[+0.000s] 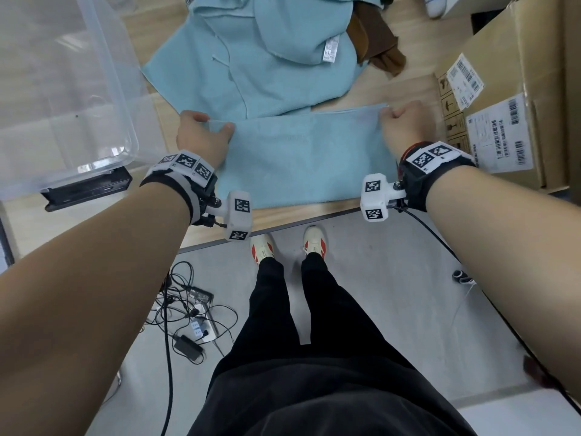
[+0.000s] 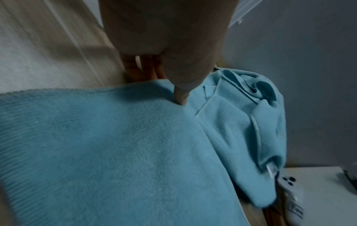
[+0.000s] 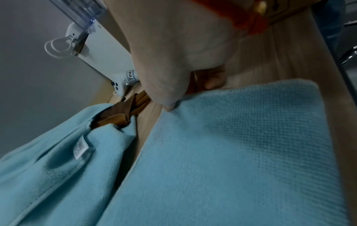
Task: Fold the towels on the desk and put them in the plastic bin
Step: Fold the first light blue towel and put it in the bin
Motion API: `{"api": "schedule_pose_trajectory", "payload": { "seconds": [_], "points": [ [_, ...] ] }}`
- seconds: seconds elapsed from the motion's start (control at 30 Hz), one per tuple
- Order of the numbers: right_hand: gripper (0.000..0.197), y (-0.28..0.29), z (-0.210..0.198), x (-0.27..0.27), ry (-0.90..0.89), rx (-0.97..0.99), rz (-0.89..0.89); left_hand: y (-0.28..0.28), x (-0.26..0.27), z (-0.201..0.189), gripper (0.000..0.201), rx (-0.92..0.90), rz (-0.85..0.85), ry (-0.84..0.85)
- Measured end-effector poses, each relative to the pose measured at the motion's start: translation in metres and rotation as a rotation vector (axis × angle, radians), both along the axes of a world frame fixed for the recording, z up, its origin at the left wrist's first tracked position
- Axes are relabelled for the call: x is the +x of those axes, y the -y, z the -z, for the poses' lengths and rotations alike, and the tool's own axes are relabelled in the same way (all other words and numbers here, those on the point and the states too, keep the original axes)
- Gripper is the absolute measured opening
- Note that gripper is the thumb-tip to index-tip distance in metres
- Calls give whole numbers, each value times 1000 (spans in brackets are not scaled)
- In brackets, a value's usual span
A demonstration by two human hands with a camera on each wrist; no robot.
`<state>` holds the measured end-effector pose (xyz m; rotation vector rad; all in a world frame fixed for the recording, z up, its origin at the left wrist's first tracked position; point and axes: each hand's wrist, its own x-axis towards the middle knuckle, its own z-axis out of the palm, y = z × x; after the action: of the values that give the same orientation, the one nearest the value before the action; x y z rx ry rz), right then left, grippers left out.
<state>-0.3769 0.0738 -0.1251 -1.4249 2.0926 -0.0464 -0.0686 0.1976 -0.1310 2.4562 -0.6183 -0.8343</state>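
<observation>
A light blue towel (image 1: pixel 301 155) lies flat along the desk's front edge, folded into a wide rectangle. My left hand (image 1: pixel 217 123) pinches its far left corner. In the left wrist view the thumb (image 2: pixel 181 97) presses on top of the towel (image 2: pixel 115 152) and the fingers curl under its edge. My right hand (image 1: pixel 390 114) pinches the far right corner. The right wrist view shows that thumb (image 3: pixel 170 105) on the towel (image 3: pixel 231 152) and the fingers (image 3: pixel 212 82) tucked below. The clear plastic bin (image 1: pixel 121 89) stands at the left.
A loose heap of blue towels (image 1: pixel 251 58) lies behind, with a brown towel (image 1: pixel 374 42) at its right. A cardboard box (image 1: pixel 503 105) stands close to my right hand. A black device (image 1: pixel 88 190) sits under the bin's corner. Cables (image 1: pixel 188 309) lie on the floor.
</observation>
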Motion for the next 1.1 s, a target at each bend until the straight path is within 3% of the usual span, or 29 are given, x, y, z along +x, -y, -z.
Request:
{"api": "schedule_pose_trajectory", "payload": {
  "seconds": [0.17,0.3,0.43,0.53,0.67,0.83,0.9,0.97,1.1],
  "points": [
    [68,-16,-6,-6,-118,42,-12,9,-28,-20,45,0,188,296],
    [76,-42,-1,-13,21,136,8,11,-68,-26,18,-161,525,86],
    [57,-63,10,-17,164,159,31,-4,-109,-18,36,-27,1034,-42],
    [35,-69,7,-21,309,207,48,-18,-122,-9,46,122,1189,-31],
    [26,-68,-16,-26,445,142,96,-25,-128,-9,52,118,1234,-42],
    [24,-71,-39,-41,539,155,-26,-34,-148,-11,52,132,1210,-116],
    [31,-70,-49,-37,587,163,-57,-35,-147,-14,47,74,1077,-201],
    [33,-68,-60,-28,640,187,-91,-38,-141,-20,36,-14,836,-260],
    [31,-68,-78,2,676,202,-176,-50,-110,-30,21,-79,454,-226]
  ]
}}
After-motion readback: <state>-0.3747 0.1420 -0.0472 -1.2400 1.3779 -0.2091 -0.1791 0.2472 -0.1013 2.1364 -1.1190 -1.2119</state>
